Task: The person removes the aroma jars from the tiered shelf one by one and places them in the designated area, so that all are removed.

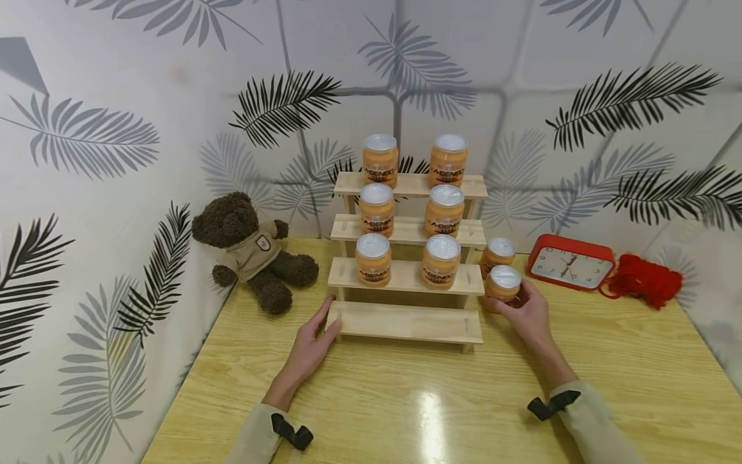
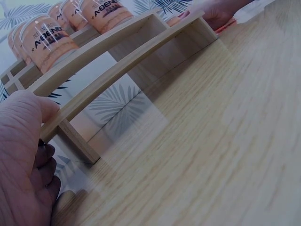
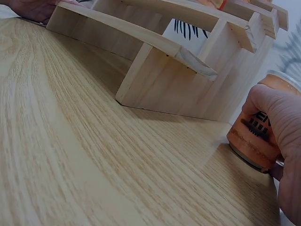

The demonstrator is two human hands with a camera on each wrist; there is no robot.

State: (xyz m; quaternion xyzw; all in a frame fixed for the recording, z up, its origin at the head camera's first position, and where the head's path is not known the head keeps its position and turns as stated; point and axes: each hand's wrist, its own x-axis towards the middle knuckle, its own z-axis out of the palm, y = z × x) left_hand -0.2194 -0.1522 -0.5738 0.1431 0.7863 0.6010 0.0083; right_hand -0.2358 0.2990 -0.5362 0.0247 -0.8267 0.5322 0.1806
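Holding an orange jar (image 1: 503, 285) is the right grip (image 1: 530, 316), closed round the jar's side, thumb toward the rack, fingers wrapped on the far side. Right forearm is angled in from the lower right, sleeve (image 1: 597, 422) down to a black wrist strap (image 1: 553, 405). Left grip (image 1: 310, 345) is clamped on the left end of the lowest tier of a wooden rack (image 1: 404, 321): thumb laid over the board, other fingers curled underneath, as seen from the left wrist. Left forearm is angled in from the lower left.

Held jar is orange-bodied, capped with a silvery lid, dark lettering on the side. It is held just beside the rack's right end, near the third tier down in the head view. Whether its base is touching the table (image 1: 371, 399) can't be told.

Rack is pale wood, four stepped tiers. Six matching jars (image 1: 373, 261) are stood upright on the upper three, two per tier, all lidded, labels faced forward. Contents can't be made out past the orange sides.

Another lidded jar (image 1: 491, 261) is set behind the held one, close to the rack. Farther right: a red clock (image 1: 570, 261), then a red yarn bundle (image 1: 648, 281). Left of the rack, a brown teddy bear (image 1: 252, 258) in a tan top is seated by the leaf-printed wall (image 1: 174, 96).
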